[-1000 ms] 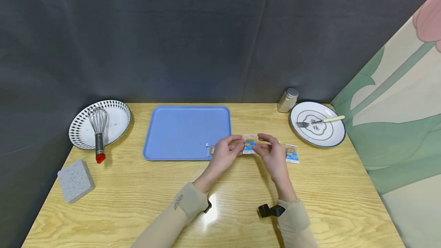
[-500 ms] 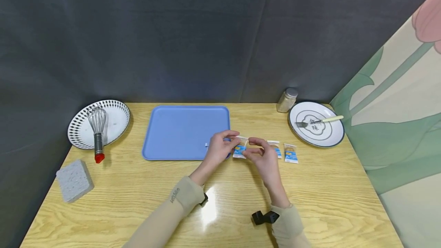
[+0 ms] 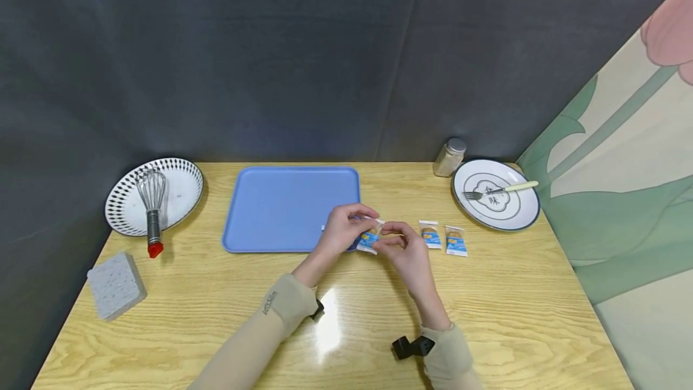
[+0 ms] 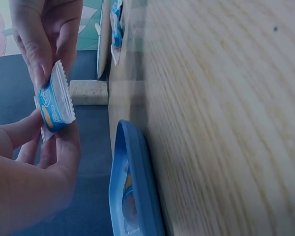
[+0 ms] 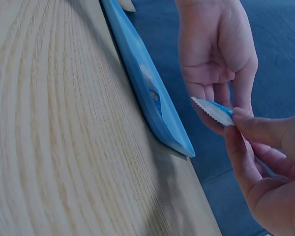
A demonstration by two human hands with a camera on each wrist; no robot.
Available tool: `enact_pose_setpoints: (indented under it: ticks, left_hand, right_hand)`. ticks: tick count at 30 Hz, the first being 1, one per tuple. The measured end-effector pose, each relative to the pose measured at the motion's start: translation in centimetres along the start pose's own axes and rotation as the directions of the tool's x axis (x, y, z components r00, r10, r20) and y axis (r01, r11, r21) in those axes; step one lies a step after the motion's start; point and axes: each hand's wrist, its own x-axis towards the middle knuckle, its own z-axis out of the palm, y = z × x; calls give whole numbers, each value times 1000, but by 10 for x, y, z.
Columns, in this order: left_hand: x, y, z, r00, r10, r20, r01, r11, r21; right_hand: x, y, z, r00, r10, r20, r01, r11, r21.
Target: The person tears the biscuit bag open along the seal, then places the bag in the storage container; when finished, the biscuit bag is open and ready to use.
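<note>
A small blue-and-white wrapped biscuit packet [image 3: 368,241] is held up off the table near the right front corner of the blue tray [image 3: 287,206]. My left hand [image 3: 340,230] pinches one end of it, thumb against fingers, as the left wrist view shows. On the other end, the thumb and fingertips of my right hand [image 3: 407,256] grip its edge. The packet's crimped seal [image 4: 63,93] shows in the left wrist view. Another biscuit packet [image 5: 155,98] lies inside the tray, mostly hidden from the head view by my left hand.
Two more biscuit packets, one [image 3: 430,235] beside the other [image 3: 456,241], lie to the right. Behind them are a shaker jar [image 3: 449,158] and a plate [image 3: 525,209] bearing a fork [image 3: 500,191]. At left are a patterned plate [image 3: 186,188], a whisk [image 3: 154,212] and a grey sponge [image 3: 116,286].
Both hands have carried the packet left, toward the tray's corner, and it is now more tilted. A packet on the table that my right hand was covering has come into sight.
</note>
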Motion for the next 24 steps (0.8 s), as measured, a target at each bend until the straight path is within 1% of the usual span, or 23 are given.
enact_pose_setpoints:
  ticks: [3,7,10,14,19,24]
  left_hand:
    - [0,0,-3,1000,0,27,1,1000,-23]
    - [-2,-1,-7,997,2,83,-1,1000,-12]
    - [-2,0,-9,993,0,117,0,1000,-1]
    - [0,0,-10,990,1,139,-1,1000,0]
    - [2,1,-15,984,15,178,-25,998,52]
    - [5,4,-19,972,39,230,-67,991,117]
  right_hand:
    - [2,1,1,1000,-21,-11,21,999,36]
    - [6,3,2,998,-44,-44,48,994,99]
    - [8,3,2,996,-66,-54,71,993,93]
    - [8,2,3,996,-69,-61,75,992,98]
    - [8,-1,5,995,-62,-84,73,988,135]
    - [7,-2,6,994,-39,-99,51,991,125]
